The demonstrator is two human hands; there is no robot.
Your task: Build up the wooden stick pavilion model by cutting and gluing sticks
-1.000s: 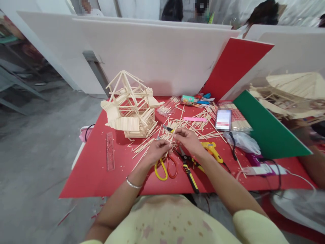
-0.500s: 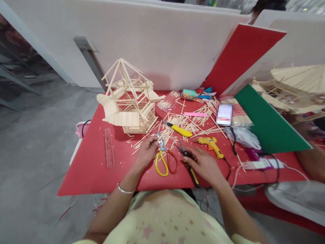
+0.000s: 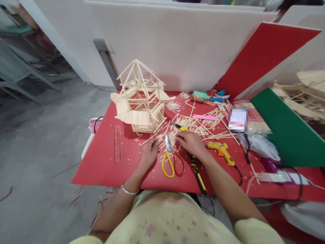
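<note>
My left hand [image 3: 149,153] rests on the red tabletop left of the scissors [image 3: 169,148]. Its fingers are curled together, and anything between them is too small to make out. My right hand [image 3: 191,144] reaches over loose wooden sticks [image 3: 208,130], fingers bent down and pinched at the pile; what they grip is hidden. Under the right wrist lie black-and-yellow pliers [image 3: 199,176], apart from the fingers. A yellow utility knife [image 3: 180,127] is partly covered by the right hand. Behind my left hand stands a house model [image 3: 141,118] built of sticks, with an open roof frame.
A yellow glue gun [image 3: 221,150] lies to the right with its cord. A clear ruler [image 3: 118,144] is at the left. Farther back are a pink strip [image 3: 206,117], a phone [image 3: 238,119] and a plastic bag [image 3: 261,145]. A green board [image 3: 289,128] leans at the right.
My right hand has let go of the pliers and moved forward and left onto the stick pile. My left hand has drawn slightly back from the scissor blades. The view has shifted left.
</note>
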